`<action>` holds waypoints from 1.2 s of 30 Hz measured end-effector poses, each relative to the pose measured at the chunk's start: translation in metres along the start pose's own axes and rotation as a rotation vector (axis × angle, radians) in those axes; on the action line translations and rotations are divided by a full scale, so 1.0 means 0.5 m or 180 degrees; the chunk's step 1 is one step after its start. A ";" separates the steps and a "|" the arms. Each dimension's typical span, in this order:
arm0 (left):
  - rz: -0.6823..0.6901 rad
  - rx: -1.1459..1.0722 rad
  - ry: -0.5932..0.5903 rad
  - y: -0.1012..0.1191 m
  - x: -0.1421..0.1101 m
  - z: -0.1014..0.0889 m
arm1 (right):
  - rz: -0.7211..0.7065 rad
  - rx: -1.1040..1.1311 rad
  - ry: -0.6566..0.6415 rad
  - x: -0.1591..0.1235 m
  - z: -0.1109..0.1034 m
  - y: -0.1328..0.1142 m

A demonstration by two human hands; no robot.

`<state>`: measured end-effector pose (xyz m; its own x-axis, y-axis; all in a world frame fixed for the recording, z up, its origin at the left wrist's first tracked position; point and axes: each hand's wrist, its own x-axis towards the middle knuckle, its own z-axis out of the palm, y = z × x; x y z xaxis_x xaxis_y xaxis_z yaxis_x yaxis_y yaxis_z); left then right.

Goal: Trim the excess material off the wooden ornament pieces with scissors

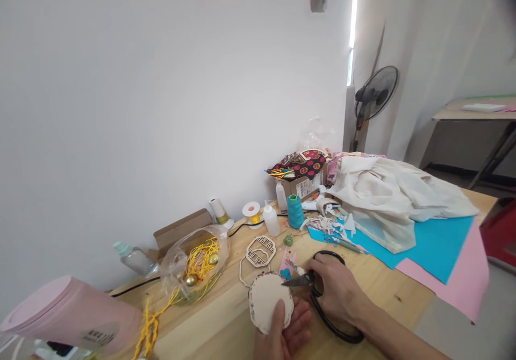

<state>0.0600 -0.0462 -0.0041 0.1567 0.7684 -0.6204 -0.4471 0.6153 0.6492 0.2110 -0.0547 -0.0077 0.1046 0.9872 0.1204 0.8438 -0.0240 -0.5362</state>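
Observation:
A cream scalloped disc (268, 301) with a patterned edge is pinched in my left hand (282, 325), thumb lying across its face. My right hand (336, 282) grips black-handled scissors (337, 325), whose blades are parted and point left, one tip at the disc's upper right edge. Just beyond the disc lies a wooden lattice ornament (260, 251) with a pale cord. A small pink piece with a blue heart (286, 273) rests between the ornament and the scissors.
Along the wall stand a teal thread cone (295, 212), a squeeze bottle (271, 219) and a yellow thread spool (252, 213). A plastic bag of yellow cords (201, 263) and a pink canister (72, 314) are at left. White cloth (374, 193) covers blue sheets (439, 242) at right.

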 end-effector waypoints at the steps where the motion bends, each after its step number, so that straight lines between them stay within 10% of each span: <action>1: -0.0013 0.0006 0.0021 0.001 0.001 0.000 | -0.0013 0.0014 -0.0005 -0.001 0.000 0.000; 36: 0.0117 0.0149 0.0028 0.001 0.006 -0.008 | 0.0020 0.0156 0.0178 -0.022 0.020 -0.007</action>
<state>0.0566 -0.0442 -0.0073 0.1329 0.7891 -0.5996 -0.4108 0.5945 0.6913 0.2017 -0.0640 -0.0157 0.1402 0.9767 0.1625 0.8163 -0.0211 -0.5773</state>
